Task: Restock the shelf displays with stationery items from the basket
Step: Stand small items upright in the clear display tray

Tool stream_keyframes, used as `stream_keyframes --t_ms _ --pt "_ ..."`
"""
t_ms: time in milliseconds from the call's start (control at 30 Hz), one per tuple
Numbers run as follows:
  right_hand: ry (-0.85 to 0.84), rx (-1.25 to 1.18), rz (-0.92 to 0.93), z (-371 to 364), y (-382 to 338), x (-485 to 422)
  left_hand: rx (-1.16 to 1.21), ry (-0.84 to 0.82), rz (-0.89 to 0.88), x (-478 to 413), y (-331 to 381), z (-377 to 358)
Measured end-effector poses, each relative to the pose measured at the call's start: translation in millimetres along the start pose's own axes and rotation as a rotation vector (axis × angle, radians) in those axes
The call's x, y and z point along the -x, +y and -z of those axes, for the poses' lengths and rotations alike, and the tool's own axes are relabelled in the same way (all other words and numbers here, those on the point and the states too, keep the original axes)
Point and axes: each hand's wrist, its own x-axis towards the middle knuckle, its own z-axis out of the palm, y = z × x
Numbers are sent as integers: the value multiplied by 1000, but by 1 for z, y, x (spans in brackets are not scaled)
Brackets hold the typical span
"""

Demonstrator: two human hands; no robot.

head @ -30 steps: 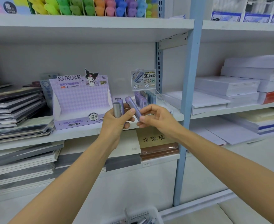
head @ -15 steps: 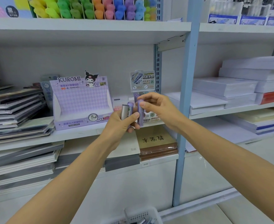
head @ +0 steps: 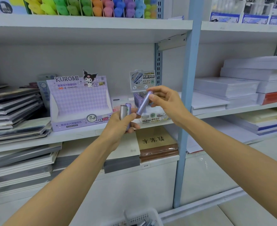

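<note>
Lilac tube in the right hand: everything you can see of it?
The lilac tube is a slim, smooth cylinder, plastic by its look, faintly shiny. It is tilted, upper end to the right. The right hand pinches its upper end; its lower end lies close to the left hand, which grips two more tubes, contact unclear.

Basket: white plastic mesh basket [head: 140, 216], near, cut off by the bottom edge.
Tubes: grey and lilac plastic tubes [head: 123, 111], lower ends hidden in left hand [head: 119, 126].
Display: small printed card display [head: 142, 79], far, partly behind right hand [head: 167, 101] and its slanted lilac tube [head: 143, 103].
</note>
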Motion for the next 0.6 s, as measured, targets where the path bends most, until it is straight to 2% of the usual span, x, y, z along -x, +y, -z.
stream_keyframes --t_ms 67,167,600 --pt "89 86 15 2 4 -7 39 26 11 -2 -2 2" --pt "129 254 15 3 13 -16 45 17 0 -4 -6 7" --pt "-36 578 34 0 27 -28 38 -26 32 -5 -17 20"
